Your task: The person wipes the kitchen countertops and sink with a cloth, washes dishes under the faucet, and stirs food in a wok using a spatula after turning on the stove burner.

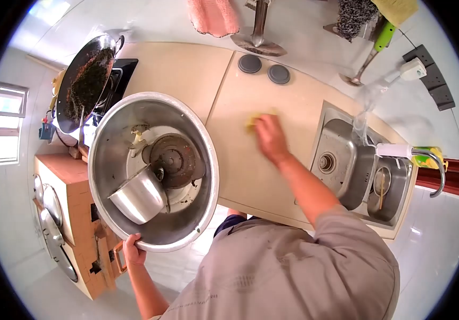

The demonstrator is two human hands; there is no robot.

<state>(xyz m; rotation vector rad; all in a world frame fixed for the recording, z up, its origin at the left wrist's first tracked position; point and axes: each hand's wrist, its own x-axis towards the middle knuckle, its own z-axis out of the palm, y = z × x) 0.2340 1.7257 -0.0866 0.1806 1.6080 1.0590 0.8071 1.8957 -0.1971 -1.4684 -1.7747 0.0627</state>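
Observation:
My left hand [134,249] grips the near rim of a large metal basin [107,205], which is tilted toward me at the counter's left. Inside lie a shiny metal pot [140,197] on its side, a dirty dark round piece [175,160] and some food scraps. My right hand [270,138] is pressed down on the beige countertop [240,176], closed over a yellow cloth [252,124]. Only the cloth's edges show past my fingers, and both are slightly blurred.
A double sink [329,184] with a faucet [438,173] is on the right. Two grey round discs [249,63] lie at the counter's back. A wok [83,80] of dark food sits on the stove at left. Utensils and a pink cloth [213,18] hang on the wall.

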